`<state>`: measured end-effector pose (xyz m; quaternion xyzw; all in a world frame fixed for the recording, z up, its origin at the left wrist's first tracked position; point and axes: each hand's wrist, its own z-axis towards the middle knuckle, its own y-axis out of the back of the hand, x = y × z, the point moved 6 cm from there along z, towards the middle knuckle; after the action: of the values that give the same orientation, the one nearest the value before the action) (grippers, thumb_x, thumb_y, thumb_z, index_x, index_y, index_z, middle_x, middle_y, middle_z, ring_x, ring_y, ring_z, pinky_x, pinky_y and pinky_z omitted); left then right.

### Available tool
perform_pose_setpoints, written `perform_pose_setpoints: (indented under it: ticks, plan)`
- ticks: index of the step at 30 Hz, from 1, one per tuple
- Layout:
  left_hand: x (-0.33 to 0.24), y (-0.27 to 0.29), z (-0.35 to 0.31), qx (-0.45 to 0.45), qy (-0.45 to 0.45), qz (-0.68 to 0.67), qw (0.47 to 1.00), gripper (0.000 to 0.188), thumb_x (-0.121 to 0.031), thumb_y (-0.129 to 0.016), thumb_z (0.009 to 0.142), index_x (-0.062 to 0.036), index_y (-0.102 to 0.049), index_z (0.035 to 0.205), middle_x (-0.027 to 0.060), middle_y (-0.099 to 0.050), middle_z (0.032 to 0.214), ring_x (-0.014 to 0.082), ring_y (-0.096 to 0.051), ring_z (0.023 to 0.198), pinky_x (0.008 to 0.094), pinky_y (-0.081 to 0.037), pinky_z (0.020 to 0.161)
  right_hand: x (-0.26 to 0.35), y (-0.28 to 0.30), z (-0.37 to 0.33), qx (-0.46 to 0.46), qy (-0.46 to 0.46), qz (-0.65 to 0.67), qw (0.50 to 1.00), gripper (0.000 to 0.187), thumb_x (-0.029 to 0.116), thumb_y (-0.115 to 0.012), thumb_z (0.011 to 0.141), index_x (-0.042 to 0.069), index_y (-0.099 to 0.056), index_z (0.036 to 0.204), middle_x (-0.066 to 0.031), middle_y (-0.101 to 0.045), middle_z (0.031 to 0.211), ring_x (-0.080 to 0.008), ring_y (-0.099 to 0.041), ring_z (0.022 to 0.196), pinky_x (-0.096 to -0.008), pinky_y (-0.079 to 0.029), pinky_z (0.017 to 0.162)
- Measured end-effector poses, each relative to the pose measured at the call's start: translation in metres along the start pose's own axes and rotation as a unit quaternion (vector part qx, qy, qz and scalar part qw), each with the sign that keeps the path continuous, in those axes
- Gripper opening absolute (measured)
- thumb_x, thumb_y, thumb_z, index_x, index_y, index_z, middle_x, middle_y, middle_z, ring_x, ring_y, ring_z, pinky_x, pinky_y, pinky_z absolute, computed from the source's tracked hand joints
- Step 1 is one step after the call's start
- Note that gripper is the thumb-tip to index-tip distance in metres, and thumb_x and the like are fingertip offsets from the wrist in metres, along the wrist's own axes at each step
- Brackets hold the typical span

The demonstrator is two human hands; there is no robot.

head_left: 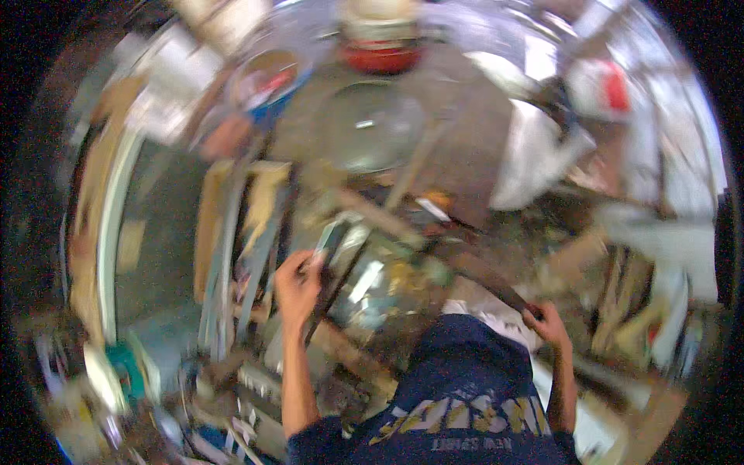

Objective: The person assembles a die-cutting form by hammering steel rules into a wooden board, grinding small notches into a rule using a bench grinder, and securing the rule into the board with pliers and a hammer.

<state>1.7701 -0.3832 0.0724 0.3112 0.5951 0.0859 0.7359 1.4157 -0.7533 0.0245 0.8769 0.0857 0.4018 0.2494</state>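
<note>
1. Grey and smooth, a large flat panel (170, 232) is standing at far left, with a pale straight border edging its left side.
2. Yellowish, rough-looking boards (267, 205) are leaning upright between that panel and the left hand (298, 285).
3. The left forearm is rising almost vertically from the lower edge. The fingers are curling at the lower end of a slim, pale greenish strip (328, 239); blur is hiding the contact, so whether they are clamping it cannot be told.
4. A glossy, mottled heap (399, 279) is lying between the hands, just in front of the navy cloth shirt (465, 380). A brown, straight-edged batten (380, 215) is slanting beyond it.
5. A dark, long, narrow bar (496, 287) is running diagonally from the middle of the scene down to the right hand (549, 324).
6. The right forearm is rising steeply, its wrist bending inward; the fingers are closing around the bar's near end.
7. A white, soft-looking sack (527, 163) is sitting beyond the right hand.
</note>
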Motion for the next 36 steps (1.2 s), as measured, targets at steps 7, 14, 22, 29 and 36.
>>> perform_pose_setpoints:
  ticks: [7, 14, 22, 29, 36]
  plan:
    - [-0.127, -0.032, -0.027, -0.060, -0.155, 0.081, 0.983, 0.024, -0.024, -0.066, 0.095, -0.0052, -0.075, 0.106, 0.0172, -0.071, 0.101, 0.0321, -0.065, 0.084, 0.0457, -0.054, 0.083, -0.031, -0.022, 0.001, -0.034, 0.013, -0.107, 0.994, 0.084, 0.081, -0.052, 0.078, -0.001, -0.071, 0.072, -0.0247, -0.066, 0.072, -0.0420, -0.063, 0.070, -0.0485, -0.049, 0.062]
    - [-0.285, -0.135, -0.042, 0.179, -0.334, -0.202, 0.903, 0.027, -0.023, -0.070, 0.094, 0.0039, -0.069, 0.094, 0.0134, -0.067, 0.082, 0.0197, -0.060, 0.072, 0.0332, -0.051, 0.067, -0.035, -0.021, -0.009, -0.167, -0.022, -0.099, 0.981, 0.108, 0.097, -0.050, 0.055, -0.004, -0.074, 0.088, -0.0202, -0.072, 0.093, -0.0373, -0.068, 0.089, -0.0458, -0.053, 0.081]
    - [-0.382, -0.213, -0.133, 0.335, -0.438, -0.186, 0.813, 0.025, -0.021, -0.069, 0.094, 0.0044, -0.067, 0.096, 0.0141, -0.067, 0.082, 0.0201, -0.061, 0.072, 0.0336, -0.052, 0.067, -0.055, -0.035, 0.053, -0.295, 0.036, -0.120, 0.947, 0.091, 0.088, -0.053, 0.063, 0.001, -0.075, 0.080, -0.0206, -0.071, 0.081, -0.0366, -0.066, 0.074, -0.0472, -0.052, 0.067]
    - [-0.415, -0.238, -0.179, 0.372, -0.465, -0.149, 0.790, 0.024, -0.019, -0.068, 0.094, 0.0048, -0.066, 0.098, 0.0148, -0.067, 0.082, 0.0204, -0.061, 0.071, 0.0340, -0.052, 0.067, -0.063, -0.015, 0.026, -0.340, 0.076, -0.069, 0.935, 0.089, 0.087, -0.053, 0.064, 0.001, -0.074, 0.079, -0.0207, -0.070, 0.080, -0.0368, -0.066, 0.073, -0.0475, -0.051, 0.066]
    - [-0.430, -0.248, -0.197, 0.377, -0.493, -0.099, 0.778, 0.023, -0.017, -0.068, 0.095, 0.0052, -0.065, 0.100, 0.0155, -0.067, 0.082, 0.0208, -0.062, 0.071, 0.0343, -0.053, 0.067, -0.076, -0.011, 0.014, -0.370, 0.087, -0.052, 0.923, 0.088, 0.086, -0.053, 0.064, 0.001, -0.074, 0.078, -0.0208, -0.069, 0.078, -0.0369, -0.065, 0.071, -0.0478, -0.051, 0.064]
